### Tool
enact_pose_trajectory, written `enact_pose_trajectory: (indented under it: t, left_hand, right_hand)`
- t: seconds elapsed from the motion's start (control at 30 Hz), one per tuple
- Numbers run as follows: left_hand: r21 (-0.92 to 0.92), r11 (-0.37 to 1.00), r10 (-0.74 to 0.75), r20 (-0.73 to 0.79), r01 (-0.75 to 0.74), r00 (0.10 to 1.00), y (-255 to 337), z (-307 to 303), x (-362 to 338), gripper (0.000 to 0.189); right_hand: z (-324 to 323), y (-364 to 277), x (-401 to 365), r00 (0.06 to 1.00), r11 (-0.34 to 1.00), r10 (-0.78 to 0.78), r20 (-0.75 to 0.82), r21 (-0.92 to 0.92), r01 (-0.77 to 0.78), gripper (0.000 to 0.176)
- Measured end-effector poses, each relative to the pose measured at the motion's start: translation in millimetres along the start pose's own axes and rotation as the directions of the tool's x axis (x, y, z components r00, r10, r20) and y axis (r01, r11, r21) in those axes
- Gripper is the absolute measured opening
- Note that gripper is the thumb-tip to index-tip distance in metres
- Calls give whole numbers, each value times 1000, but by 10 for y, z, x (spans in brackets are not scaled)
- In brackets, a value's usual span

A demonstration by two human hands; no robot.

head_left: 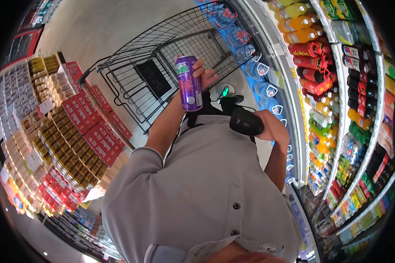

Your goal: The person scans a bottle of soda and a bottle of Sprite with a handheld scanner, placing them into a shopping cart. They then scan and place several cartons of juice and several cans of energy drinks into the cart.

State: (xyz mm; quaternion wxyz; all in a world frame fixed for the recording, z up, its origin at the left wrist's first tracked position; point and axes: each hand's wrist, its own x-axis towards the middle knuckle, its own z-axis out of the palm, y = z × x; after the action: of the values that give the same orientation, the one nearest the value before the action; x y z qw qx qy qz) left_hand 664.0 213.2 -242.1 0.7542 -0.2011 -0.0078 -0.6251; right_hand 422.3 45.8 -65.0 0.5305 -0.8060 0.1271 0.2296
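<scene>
A purple can (190, 85) stands nearly upright in front of my chest, with my left hand (205, 75) wrapped round it from behind; some fingers show at its right edge. On the right, my right hand (270, 126) is closed on a black handheld device (245, 122), whose rounded end points left. Part of that hand is hidden behind the device. Between the two hands are black straps and a small round thing with a green light (225, 91), close to the front of the grey shirt (197, 175).
An empty black wire shopping cart (162, 65) stands ahead, its handle toward the left. Stacked cans and red cartons (87, 114) fill the left side. At right are shelves of bottled drinks (314, 65), with large water bottles (254, 70) along their base.
</scene>
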Motion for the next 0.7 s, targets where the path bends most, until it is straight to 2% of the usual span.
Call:
enact_pose_trajectory:
  t: [0.03,0.1,0.13,0.23,0.3,0.37,0.4,0.43,0.5,0.53,0.57,0.6,0.63,0.67,0.7]
  left_hand:
    - [-19,1000,-25,-61,23,998,7,-17,-12,77]
    - [-1,998,-64,-65,64,996,11,-80,-9,78]
    - [-9,996,-85,-86,84,993,-7,-97,3,79]
    - [-58,991,-124,-101,119,987,-40,-134,22,83]
    - [-93,987,-139,-86,131,987,-17,-140,39,85]
    - [59,980,-174,-217,191,960,140,-84,-1,90]
    - [183,967,-113,-322,179,940,243,-79,-70,93]
    - [184,966,-119,-307,182,944,401,-129,-168,93]
    - [362,897,-38,-508,254,860,711,-241,-331,87]
    - [446,807,47,-702,387,711,829,-220,-303,79]
    - [479,700,171,-833,530,527,909,-223,-263,73]
    - [517,506,368,-853,690,370,906,-72,-138,67]
    - [526,502,357,-849,687,389,918,-163,-153,67]
    - [634,172,587,-681,754,438,942,-364,-219,71]
    - [620,-182,729,-436,763,528,988,-604,-284,75]
  right_hand:
    - [-25,29,-22,1000,1000,8,-4,11,-8,33]
    - [-98,33,-44,998,993,-61,-11,97,62,36]
    - [-134,18,-43,991,985,-127,-35,113,130,29]
    - [-187,43,-74,999,996,-48,17,80,47,38]
    - [-189,68,-70,1000,998,-17,21,59,15,35]
    - [-114,156,-42,999,990,22,-48,138,-15,30]
    - [-94,147,-39,994,989,-8,-111,144,24,27]
    - [-42,154,-42,993,991,-8,-120,130,24,27]
    - [94,201,-73,973,974,66,-220,227,-14,30]
    - [140,221,-89,973,968,140,-184,233,-96,31]
    - [207,249,-90,966,956,213,-149,238,-174,34]
    - [295,307,-100,962,965,225,-152,171,-199,35]
    - [369,349,-108,959,969,237,-157,103,-223,36]
    - [427,381,-117,961,966,230,-154,159,-205,36]
    - [464,400,-125,962,959,222,-160,213,-186,37]
